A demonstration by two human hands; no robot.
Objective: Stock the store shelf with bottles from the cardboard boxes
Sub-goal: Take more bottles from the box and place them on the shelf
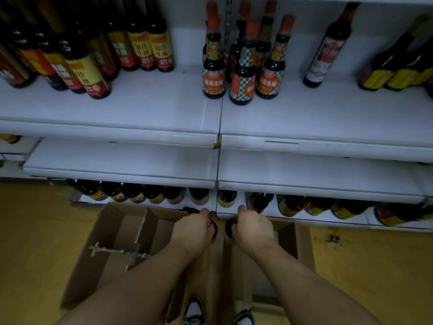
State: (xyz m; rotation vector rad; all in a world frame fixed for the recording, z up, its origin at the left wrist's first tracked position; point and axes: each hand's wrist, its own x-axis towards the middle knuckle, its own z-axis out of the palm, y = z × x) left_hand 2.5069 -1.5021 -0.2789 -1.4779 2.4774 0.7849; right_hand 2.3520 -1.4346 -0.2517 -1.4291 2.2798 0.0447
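Figure: a person stands over two open cardboard boxes (pixel 110 233) on the floor in front of the store shelf (pixel 140 133). The left hand (pixel 193 228) is curled round one dark bottle (pixel 214 229) and the right hand (pixel 253 228) round a second bottle (pixel 229 228), presumably so that two go up in a single trip. Both bottles sit side by side between the boxes, just below the lowest row of stocked bottles (pixel 133 192). Fingers hide most of each, so whether they are clear of the cardboard is hard to tell. The middle tier (pixel 121 160), showing only white board, looks the likely destination.
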